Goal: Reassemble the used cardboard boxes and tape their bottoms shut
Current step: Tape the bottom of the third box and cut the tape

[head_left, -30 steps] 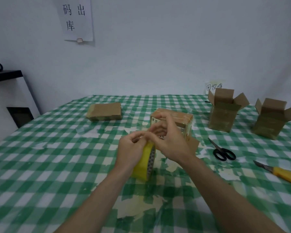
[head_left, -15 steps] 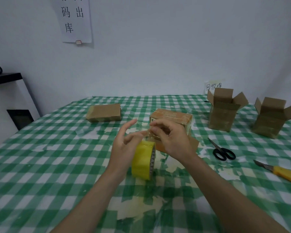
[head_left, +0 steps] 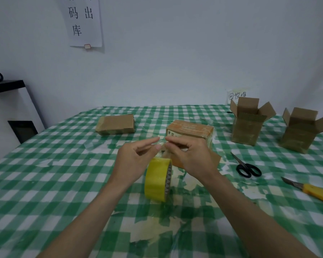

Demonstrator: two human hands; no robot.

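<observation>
Standing yellow tape roll [head_left: 158, 180], upright

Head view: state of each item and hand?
Tape roll: on edge on the tablecloth, end pulled up.
Left hand: pinching tape end.
Right hand: pinching tape end.
Center box: closed, taped.
Flat box: collapsed.
Two right boxes: upright, top flaps open.
Scissors: closed.
Utility knife: blade out.

A yellow tape roll [head_left: 158, 180] stands on edge just before a brown, tape-covered cardboard box [head_left: 191, 131].
</observation>
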